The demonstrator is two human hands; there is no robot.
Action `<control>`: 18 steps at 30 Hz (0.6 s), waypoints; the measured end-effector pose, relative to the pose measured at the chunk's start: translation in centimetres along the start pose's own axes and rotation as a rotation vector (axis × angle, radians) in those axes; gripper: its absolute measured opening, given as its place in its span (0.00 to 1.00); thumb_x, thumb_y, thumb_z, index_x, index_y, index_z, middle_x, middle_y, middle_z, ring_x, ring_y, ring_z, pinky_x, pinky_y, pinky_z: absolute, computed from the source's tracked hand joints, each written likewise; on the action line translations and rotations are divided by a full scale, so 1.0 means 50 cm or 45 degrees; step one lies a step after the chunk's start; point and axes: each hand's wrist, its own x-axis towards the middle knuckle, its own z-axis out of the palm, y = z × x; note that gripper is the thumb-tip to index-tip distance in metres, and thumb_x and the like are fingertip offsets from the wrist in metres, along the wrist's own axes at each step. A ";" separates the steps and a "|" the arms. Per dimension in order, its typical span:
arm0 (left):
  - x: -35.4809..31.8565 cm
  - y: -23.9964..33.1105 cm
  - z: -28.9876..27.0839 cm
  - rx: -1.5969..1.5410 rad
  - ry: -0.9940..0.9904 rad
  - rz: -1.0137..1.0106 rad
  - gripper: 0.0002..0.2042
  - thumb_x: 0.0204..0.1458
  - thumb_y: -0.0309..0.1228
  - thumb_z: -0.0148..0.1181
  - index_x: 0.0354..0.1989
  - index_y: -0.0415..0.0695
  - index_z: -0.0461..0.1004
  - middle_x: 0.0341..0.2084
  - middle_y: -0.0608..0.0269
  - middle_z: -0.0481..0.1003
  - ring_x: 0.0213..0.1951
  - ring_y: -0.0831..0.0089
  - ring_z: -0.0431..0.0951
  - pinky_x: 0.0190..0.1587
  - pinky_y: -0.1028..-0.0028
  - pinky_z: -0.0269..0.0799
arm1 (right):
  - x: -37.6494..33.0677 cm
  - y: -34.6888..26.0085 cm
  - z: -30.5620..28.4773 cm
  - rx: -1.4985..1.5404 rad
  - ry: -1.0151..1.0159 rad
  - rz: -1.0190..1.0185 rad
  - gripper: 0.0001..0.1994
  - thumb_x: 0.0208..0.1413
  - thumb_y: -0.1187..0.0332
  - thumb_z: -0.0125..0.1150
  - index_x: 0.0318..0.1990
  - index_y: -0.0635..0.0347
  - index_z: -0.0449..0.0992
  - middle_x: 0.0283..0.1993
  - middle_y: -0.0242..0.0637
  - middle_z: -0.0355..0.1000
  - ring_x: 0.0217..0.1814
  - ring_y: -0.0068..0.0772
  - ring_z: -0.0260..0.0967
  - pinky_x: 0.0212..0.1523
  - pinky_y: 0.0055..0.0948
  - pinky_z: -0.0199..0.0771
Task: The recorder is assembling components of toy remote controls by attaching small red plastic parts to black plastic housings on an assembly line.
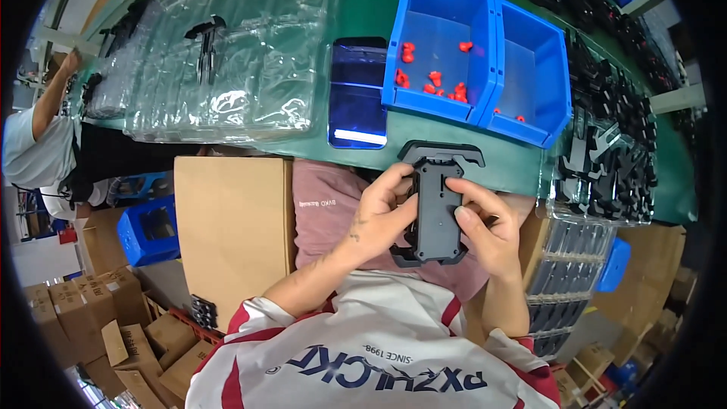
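Gripping left hand: curled around the left edge of the dark rectangular plastic holder
Right hand: thumb and index on its right side; grip unclear
Holder: between both hands
Green tabletop beyond: glossy dark-blue rectangular slab, blue plastic bin with red pieces

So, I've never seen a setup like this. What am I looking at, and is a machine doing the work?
No machine here: these are a person's bare hands. The one picture comes from a wide fisheye camera worn on their head, looking down, so straight edges bend near the rim.

The left hand holds a black device by its side, while the right hand touches its face with thumb and finger.

On the green table sit two blue bins with small red parts inside, a glossy dark slab, clear plastic trays on the left and many black parts on the right.
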 end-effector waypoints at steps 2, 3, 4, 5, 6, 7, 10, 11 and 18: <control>-0.002 0.014 -0.002 -0.026 -0.104 -0.051 0.18 0.55 0.21 0.56 0.55 0.39 0.64 0.39 0.60 0.74 0.36 0.79 0.72 0.39 0.82 0.68 | -0.002 0.011 0.001 -0.119 0.016 -0.121 0.17 0.52 0.81 0.56 0.51 0.64 0.76 0.30 0.28 0.68 0.23 0.15 0.54 0.24 0.14 0.52; -0.005 0.017 -0.004 -0.038 -0.154 -0.073 0.19 0.55 0.21 0.55 0.55 0.39 0.64 0.40 0.60 0.74 0.37 0.78 0.72 0.41 0.81 0.68 | -0.004 0.013 0.003 -0.176 0.020 -0.183 0.18 0.52 0.81 0.56 0.51 0.64 0.76 0.30 0.28 0.68 0.23 0.15 0.54 0.24 0.14 0.52; -0.008 0.016 -0.007 -0.048 -0.154 -0.076 0.19 0.55 0.21 0.55 0.55 0.39 0.64 0.40 0.60 0.74 0.37 0.78 0.72 0.41 0.81 0.68 | -0.003 0.012 0.005 -0.185 0.021 -0.177 0.18 0.52 0.81 0.56 0.51 0.64 0.76 0.30 0.28 0.68 0.23 0.15 0.54 0.24 0.14 0.52; -0.011 0.016 -0.011 -0.129 -0.152 -0.088 0.19 0.55 0.20 0.55 0.56 0.39 0.63 0.41 0.59 0.74 0.38 0.77 0.72 0.42 0.80 0.69 | -0.003 0.009 0.006 -0.235 0.041 -0.157 0.17 0.52 0.81 0.57 0.50 0.64 0.76 0.29 0.28 0.68 0.23 0.15 0.54 0.25 0.14 0.53; -0.013 0.015 -0.014 -0.209 -0.150 -0.101 0.20 0.55 0.20 0.55 0.57 0.39 0.63 0.41 0.58 0.74 0.39 0.77 0.72 0.44 0.79 0.69 | -0.003 0.007 0.008 -0.285 0.063 -0.138 0.16 0.52 0.81 0.57 0.49 0.65 0.76 0.28 0.28 0.68 0.23 0.15 0.54 0.25 0.14 0.53; -0.015 0.013 -0.015 -0.288 -0.148 -0.114 0.21 0.55 0.19 0.55 0.58 0.39 0.62 0.42 0.58 0.74 0.40 0.76 0.72 0.45 0.78 0.69 | -0.003 0.004 0.010 -0.334 0.084 -0.119 0.15 0.52 0.80 0.58 0.48 0.65 0.77 0.27 0.28 0.68 0.23 0.16 0.55 0.25 0.15 0.53; -0.013 0.013 -0.005 -0.275 -0.171 -0.080 0.22 0.54 0.19 0.56 0.59 0.38 0.62 0.44 0.57 0.74 0.41 0.74 0.73 0.47 0.76 0.69 | 0.000 0.009 0.019 -0.284 0.196 -0.105 0.12 0.51 0.79 0.59 0.45 0.65 0.77 0.26 0.28 0.67 0.23 0.16 0.55 0.26 0.15 0.54; -0.011 0.016 0.002 -0.174 -0.195 -0.032 0.23 0.54 0.18 0.56 0.59 0.38 0.62 0.44 0.56 0.74 0.42 0.74 0.73 0.47 0.76 0.69 | 0.002 0.017 0.022 -0.178 0.287 -0.114 0.11 0.51 0.78 0.60 0.43 0.65 0.77 0.26 0.27 0.67 0.24 0.16 0.55 0.26 0.15 0.55; -0.013 0.024 0.023 0.016 -0.337 0.032 0.25 0.52 0.17 0.56 0.60 0.38 0.62 0.47 0.55 0.74 0.43 0.72 0.73 0.48 0.74 0.69 | 0.002 0.062 -0.010 0.239 0.277 0.009 0.05 0.52 0.75 0.63 0.36 0.63 0.76 0.26 0.26 0.69 0.25 0.16 0.57 0.29 0.15 0.57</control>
